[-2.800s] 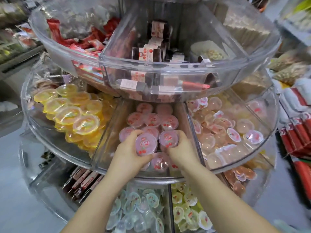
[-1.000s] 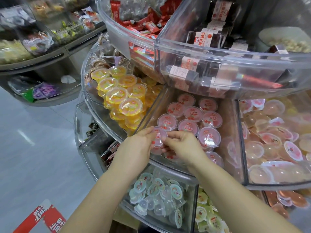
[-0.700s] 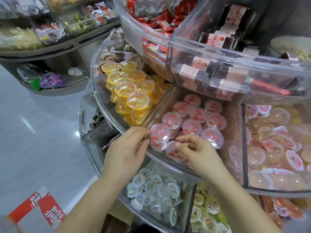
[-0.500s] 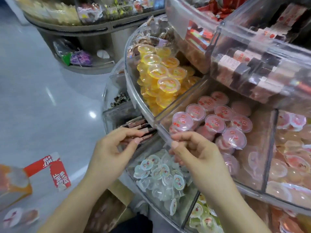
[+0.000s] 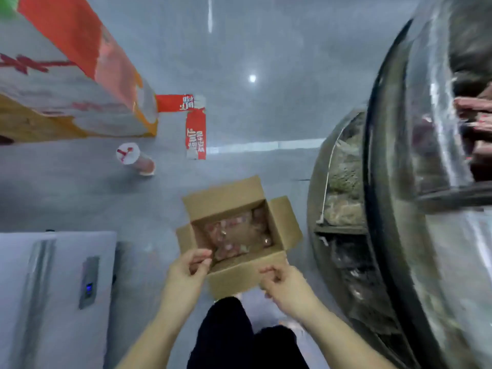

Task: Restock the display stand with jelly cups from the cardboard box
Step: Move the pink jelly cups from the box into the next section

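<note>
Both hands (image 5: 186,270) moved from stand to cardboard box (image 5: 237,235).

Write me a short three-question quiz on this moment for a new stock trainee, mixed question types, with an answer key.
1. True or false: the cardboard box on the floor has its flaps open.
2. Multiple choice: where does the display stand lie relative to the box? A. on its left B. on its right C. behind the person
3. Fill in: the left hand and right hand hang over the box's near ____, holding nothing visible.

Key
1. True; pink jelly cups show inside.
2. B
3. edge; a single cup also lies on the floor beyond the box.
</note>
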### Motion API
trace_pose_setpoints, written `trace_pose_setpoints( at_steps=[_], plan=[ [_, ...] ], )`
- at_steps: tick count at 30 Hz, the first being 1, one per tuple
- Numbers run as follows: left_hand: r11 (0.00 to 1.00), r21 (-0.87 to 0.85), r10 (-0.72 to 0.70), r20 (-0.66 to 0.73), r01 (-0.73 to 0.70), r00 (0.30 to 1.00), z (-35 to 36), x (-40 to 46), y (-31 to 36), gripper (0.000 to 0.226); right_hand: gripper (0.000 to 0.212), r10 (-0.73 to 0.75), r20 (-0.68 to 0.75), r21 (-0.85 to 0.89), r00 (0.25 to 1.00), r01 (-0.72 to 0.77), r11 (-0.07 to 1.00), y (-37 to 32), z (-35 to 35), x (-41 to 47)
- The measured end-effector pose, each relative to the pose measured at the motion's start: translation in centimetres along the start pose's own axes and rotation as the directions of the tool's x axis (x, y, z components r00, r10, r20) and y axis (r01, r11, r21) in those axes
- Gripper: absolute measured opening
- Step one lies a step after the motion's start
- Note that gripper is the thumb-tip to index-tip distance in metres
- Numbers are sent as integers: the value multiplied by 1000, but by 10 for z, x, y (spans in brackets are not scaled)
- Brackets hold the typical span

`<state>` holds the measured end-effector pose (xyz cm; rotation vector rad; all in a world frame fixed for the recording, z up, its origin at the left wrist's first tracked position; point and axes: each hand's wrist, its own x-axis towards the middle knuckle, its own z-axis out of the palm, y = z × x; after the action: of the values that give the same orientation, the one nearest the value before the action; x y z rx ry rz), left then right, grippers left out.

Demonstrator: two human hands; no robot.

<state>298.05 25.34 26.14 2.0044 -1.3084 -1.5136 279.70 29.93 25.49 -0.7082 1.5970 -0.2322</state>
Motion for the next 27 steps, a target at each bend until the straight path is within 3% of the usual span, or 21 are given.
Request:
trace_pose_setpoints(
  at_steps=[4,7,11,16,19,21,23,25,27],
  plan=[
    [988,70,-143,39,141,989,37,82,-99,15,12,40,-83,-155,996,-52,986,40,26,130],
    [972,121,-208,70,199,976,70,145,-162,18,17,-20,-66,-352,998,-5,936,69,41,223],
    [915,120,-397,91,386,913,115,230,-231,27,28,-19,-1,-564,1000,15,826,103,63,331],
    [841,466,-368,123,273,922,156,285,-277,43,42,97,191,-801,977,98,591,129,103,411],
    [722,677,-362,192,144,912,173,290,-293,41,53,149,325,-781,934,176,599,146,125,427],
    [616,786,-311,180,54,933,180,291,-300,41,63,121,313,-798,942,192,571,152,131,431],
    [550,835,-244,167,-6,955,183,293,-304,40,59,76,283,-823,956,201,531,154,129,433],
    [534,845,-221,169,-25,960,185,293,-307,38,51,110,298,-841,948,207,500,155,124,433],
    [555,832,-209,168,-24,963,185,294,-309,36,49,184,283,-832,941,146,535,155,111,431]
  ],
)
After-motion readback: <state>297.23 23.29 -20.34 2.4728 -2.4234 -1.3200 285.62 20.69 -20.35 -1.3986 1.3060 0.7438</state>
